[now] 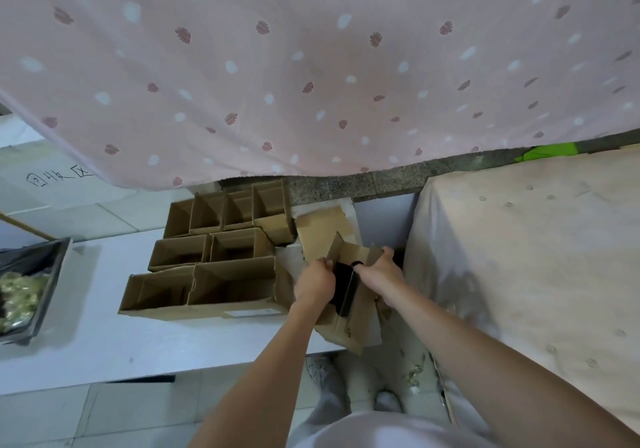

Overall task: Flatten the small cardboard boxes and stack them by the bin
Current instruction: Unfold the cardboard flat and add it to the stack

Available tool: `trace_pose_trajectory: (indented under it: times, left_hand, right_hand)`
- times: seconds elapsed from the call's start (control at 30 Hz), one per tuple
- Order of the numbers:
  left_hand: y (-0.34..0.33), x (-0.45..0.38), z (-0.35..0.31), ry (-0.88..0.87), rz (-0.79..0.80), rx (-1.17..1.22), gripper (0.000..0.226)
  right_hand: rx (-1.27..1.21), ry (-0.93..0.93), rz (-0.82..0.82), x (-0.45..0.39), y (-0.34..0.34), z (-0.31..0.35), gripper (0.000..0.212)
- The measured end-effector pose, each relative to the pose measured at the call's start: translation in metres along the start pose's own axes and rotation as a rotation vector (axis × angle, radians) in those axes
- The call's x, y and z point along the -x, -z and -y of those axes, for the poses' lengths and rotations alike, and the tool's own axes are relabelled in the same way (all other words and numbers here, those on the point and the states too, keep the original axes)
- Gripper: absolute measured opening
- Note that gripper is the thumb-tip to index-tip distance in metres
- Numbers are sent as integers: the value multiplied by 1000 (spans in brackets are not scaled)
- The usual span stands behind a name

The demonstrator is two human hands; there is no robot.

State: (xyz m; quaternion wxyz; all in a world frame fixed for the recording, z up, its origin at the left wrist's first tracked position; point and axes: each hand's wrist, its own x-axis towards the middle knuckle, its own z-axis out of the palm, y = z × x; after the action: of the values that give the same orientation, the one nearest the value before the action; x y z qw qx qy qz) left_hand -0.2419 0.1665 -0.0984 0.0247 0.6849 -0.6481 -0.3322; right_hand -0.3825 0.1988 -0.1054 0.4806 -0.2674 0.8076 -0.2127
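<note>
Fingers curling over the rims: we're gripping the open cardboard box [346, 295] at frame centre, left hand [313, 283] on its left wall, right hand [381, 274] on its right. Beyond, upper left, we're seeing the unflattened boxes [214, 250] waiting; the bin [45, 274] sits at the left edge. Pulling unevenly, we're risking a torn wall.

Bare forearms, white top [381, 430], grey trousers [329, 399], pale shoes [388, 401]
</note>
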Motion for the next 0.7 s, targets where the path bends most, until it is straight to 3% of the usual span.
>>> trace_pose_trajectory:
  times: [0.37,0.7]
  left_hand:
    - [6,-15,6,75,69,275,30]
    - [30,-28,10,-20,31,215,36]
  right_hand:
    - [-77,34,34,-18,6,16,78]
    - [-291,-25,41,-28,5,4,57]
